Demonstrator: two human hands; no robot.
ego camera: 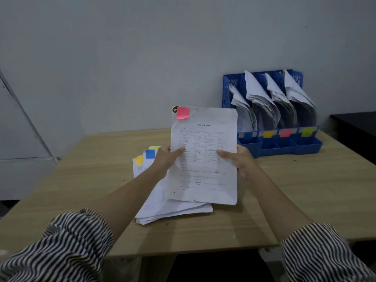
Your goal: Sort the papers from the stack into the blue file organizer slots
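I hold a printed white sheet (205, 159) upright above the table; a pink sticky note (182, 112) marks its top left corner. My left hand (165, 157) pinches its left edge and my right hand (241, 159) pinches its right edge, thumbs on the front. Beneath it lies the stack of papers (162, 204), with yellow and blue tabs showing at its far left. The blue file organizer (284, 143) stands at the back right, its slots filled with curled papers and labelled blue, yellow, pink and green at the front.
The wooden table (91, 180) runs up to a grey wall. A dark surface (358, 127) adjoins the table at the far right. Grey panels (18, 139) stand at the left. My striped sleeves fill the lower corners.
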